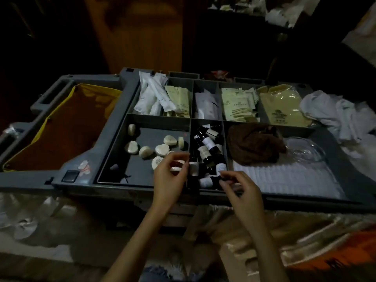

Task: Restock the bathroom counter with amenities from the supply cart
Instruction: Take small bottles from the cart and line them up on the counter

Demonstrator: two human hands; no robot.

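Over the cart (105,151), our left hand (169,178) pinched a soap (177,166); our right hand (243,191) seemingly pinched a small bottle (206,181) by its cap.

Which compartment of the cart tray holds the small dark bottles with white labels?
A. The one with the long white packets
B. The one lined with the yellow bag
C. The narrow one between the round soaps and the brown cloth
C: the dark bottles lie piled in the narrow compartment, with the round soaps in the section on one side and the brown cloth on the other.
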